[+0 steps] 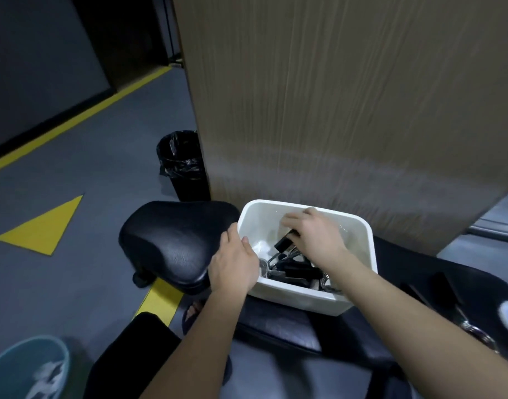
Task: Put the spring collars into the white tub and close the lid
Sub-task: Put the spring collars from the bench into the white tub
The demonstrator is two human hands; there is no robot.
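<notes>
Black-handled collar [286, 241] sits under the right hand [316, 234], its handle poking out below the curled fingers [294, 218], which look closed on it inside the tub [301, 296]; the grip itself is blurred. More collars [293, 273], chrome coils and black grips, lie heaped on the tub floor just beneath. Left hand [232, 264] clamps the tub's left rim, thumb inside, fingers down the outer wall. White tub is open, resting on a dark bench [278, 326], beside a black padded seat [172, 243]. Another collar [474, 331] lies on the bench, far right, well apart from both hands. Black bin [183, 165] stands behind by a wood panel [333, 110].
</notes>
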